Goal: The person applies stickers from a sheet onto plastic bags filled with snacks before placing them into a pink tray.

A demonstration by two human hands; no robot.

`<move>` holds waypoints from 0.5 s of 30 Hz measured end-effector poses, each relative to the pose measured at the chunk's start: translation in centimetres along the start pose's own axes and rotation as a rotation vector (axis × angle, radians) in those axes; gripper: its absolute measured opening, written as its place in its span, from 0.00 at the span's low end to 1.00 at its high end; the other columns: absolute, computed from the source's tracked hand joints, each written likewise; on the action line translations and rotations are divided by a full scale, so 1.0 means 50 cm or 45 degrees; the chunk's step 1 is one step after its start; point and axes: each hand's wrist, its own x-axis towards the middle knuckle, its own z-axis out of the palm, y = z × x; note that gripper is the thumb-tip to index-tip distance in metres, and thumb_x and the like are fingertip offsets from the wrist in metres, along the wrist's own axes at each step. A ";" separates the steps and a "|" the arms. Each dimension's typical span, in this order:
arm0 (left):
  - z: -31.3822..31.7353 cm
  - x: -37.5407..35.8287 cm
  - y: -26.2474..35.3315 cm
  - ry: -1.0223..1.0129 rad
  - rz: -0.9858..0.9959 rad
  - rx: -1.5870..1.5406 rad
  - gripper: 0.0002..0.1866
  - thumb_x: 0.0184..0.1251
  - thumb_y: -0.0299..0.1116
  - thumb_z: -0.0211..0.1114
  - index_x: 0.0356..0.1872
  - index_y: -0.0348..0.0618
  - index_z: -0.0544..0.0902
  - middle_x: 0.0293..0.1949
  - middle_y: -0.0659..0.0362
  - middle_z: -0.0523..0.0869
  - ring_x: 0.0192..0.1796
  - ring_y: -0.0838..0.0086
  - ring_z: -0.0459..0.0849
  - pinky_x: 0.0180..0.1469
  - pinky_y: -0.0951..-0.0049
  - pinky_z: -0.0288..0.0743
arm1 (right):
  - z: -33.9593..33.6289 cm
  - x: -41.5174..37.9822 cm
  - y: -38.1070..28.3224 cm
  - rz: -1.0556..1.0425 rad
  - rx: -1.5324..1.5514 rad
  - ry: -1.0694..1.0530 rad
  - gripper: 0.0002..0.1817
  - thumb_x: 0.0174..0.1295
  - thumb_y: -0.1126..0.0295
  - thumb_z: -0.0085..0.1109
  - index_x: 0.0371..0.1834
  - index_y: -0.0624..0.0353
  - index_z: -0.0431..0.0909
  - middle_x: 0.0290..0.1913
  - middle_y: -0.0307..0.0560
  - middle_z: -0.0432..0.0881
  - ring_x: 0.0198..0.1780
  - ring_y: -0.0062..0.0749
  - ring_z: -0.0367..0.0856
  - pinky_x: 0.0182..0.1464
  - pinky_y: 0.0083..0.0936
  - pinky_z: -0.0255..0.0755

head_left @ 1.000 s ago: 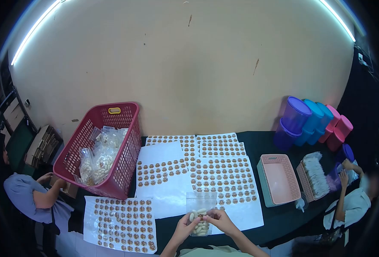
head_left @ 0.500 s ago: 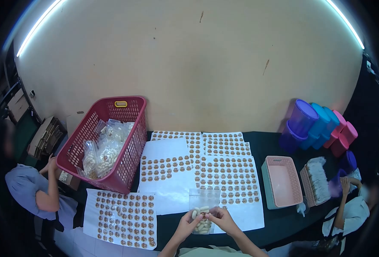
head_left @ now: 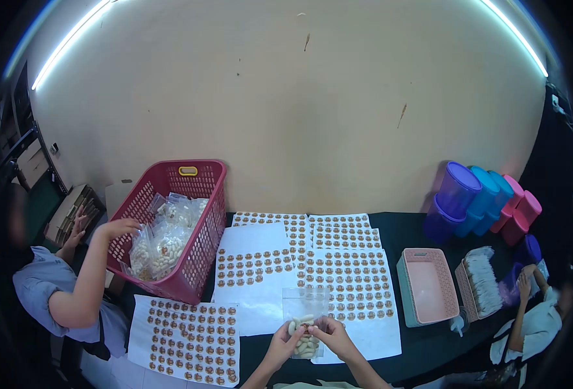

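A clear zip bag (head_left: 305, 299) with white oval pieces in its lower part is held upright between my two hands at the table's front edge. My left hand (head_left: 282, 343) grips its left side, thumb pressed on the front. From the right, my right hand (head_left: 335, 338) closes on the bag, its thumb and fingers meeting near the middle. A small brown round sticker (head_left: 306, 329) shows between my thumbs, partly covered by them. Behind the bag lie white sheets with rows of similar round stickers (head_left: 348, 279).
A maroon basket (head_left: 199, 259) with filled bags stands left; a co-worker's hand (head_left: 121, 227) is at its rim. Another sticker sheet (head_left: 183, 337) lies front left. Right are a pink tray (head_left: 429, 285), a basket of clear bags (head_left: 482, 279), coloured containers (head_left: 458, 188) and another person (head_left: 526, 324).
The left co-worker has raised an arm and brought a hand to the maroon basket's rim. My hands stay on the bag, with thumbs still at the sticker. The view has tilted slightly upward.
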 end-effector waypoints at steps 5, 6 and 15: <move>-0.011 0.014 0.021 0.121 0.316 0.181 0.16 0.65 0.36 0.53 0.48 0.35 0.70 0.39 0.59 0.78 0.40 0.79 0.77 0.43 0.77 0.73 | -0.010 -0.011 -0.013 -0.062 -0.033 -0.049 0.11 0.54 0.64 0.59 0.30 0.62 0.75 0.20 0.29 0.66 0.22 0.11 0.57 0.23 0.12 0.52; -0.016 0.015 0.035 0.177 0.298 0.069 0.16 0.65 0.36 0.53 0.48 0.35 0.71 0.39 0.58 0.78 0.41 0.78 0.77 0.43 0.76 0.73 | -0.011 -0.013 -0.008 -0.038 -0.076 -0.077 0.11 0.54 0.64 0.59 0.30 0.62 0.75 0.20 0.29 0.66 0.22 0.10 0.58 0.23 0.12 0.52; -0.033 0.030 0.047 0.257 0.378 0.057 0.11 0.65 0.33 0.53 0.36 0.34 0.77 0.31 0.58 0.81 0.35 0.77 0.80 0.37 0.78 0.76 | 0.022 -0.008 0.021 0.019 0.168 -0.153 0.11 0.58 0.72 0.54 0.40 0.66 0.69 0.38 0.44 0.76 0.40 0.21 0.75 0.42 0.18 0.70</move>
